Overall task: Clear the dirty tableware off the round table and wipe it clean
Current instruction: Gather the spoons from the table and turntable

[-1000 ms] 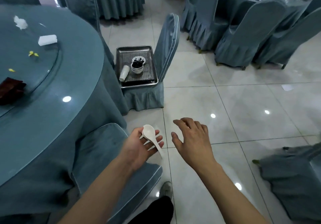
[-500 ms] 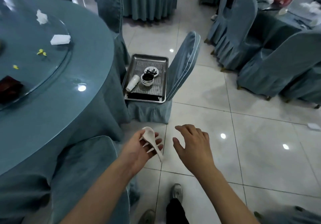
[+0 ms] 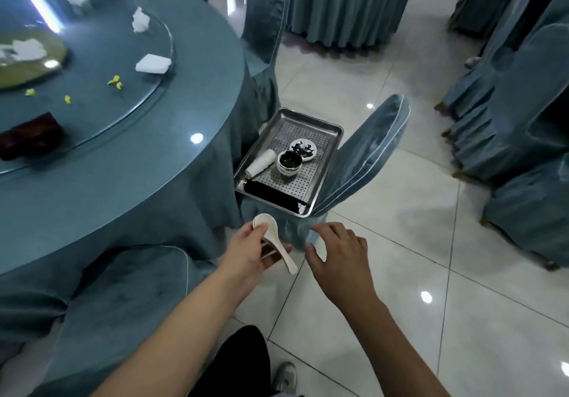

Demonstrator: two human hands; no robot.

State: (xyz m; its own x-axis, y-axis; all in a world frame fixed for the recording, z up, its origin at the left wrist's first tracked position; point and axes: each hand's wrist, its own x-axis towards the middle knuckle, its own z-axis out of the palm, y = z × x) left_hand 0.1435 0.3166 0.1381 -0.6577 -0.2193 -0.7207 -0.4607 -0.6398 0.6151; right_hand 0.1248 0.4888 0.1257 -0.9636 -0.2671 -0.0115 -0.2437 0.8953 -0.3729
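My left hand grips a white ceramic spoon with pale chopsticks under it, just in front of the metal tray. The tray lies on a covered chair seat and holds a white cup on its side, a dirty bowl and a small soiled dish. My right hand hovers beside the left, fingers loosely spread, holding nothing. The round table at left carries a glass turntable with crumpled tissues, a white tissue pack, yellow scraps and a dark red box.
A covered chair stands between me and the table. The tray's chair back rises to its right. More covered chairs crowd the right side, and another draped table stands at the back. Glossy tiled floor lies ahead.
I have stepped closer to the tray chair, and both hands have moved forward toward it. The left hand still holds the spoon. More of the turntable has come into view.
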